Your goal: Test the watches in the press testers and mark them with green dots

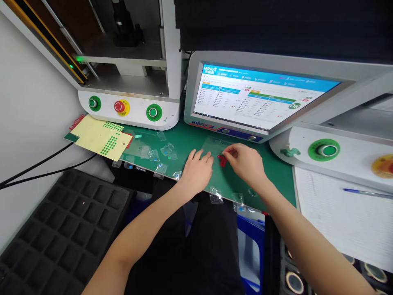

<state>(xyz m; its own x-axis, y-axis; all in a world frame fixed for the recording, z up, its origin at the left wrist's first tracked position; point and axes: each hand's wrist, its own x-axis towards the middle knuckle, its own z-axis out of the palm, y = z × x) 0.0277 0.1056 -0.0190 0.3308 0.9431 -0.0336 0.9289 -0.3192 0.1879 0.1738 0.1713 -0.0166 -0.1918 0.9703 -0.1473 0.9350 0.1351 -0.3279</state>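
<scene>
- Centre of the frame: the person's left hand (198, 171) lies palm down over a green work surface (181, 141), fingers loosely spread and slightly bent, fingertips pointing up the frame. It shows no thing in its grasp; what lies under the palm is hidden.
- Just right of centre: the right hand (246, 164) is turned inward, thumb and forefinger pinched together, the other fingers curled in behind them.
- Between the two hands: a small red piece (223, 161), its upper end at the right hand's pinched fingertips, which appear to grip it. The rest angles down over the green surface, clear of the left hand.
- Just above the hands: a thin clear sheet (211, 143) on the surface, its outline faint.
- Left of the left hand: scattered bits of clear film (154, 155), several hanging at the near edge.
- Left side of the frame: a pale yellow sheet (89, 133) with rows of green dots; below it, a black tray (69, 223) with square pockets.
- Upper right: a lit monitor (251, 98) tilted above the hands.
- Right edge: white paper (325, 217) with a blue pen (367, 193) on it.
</scene>
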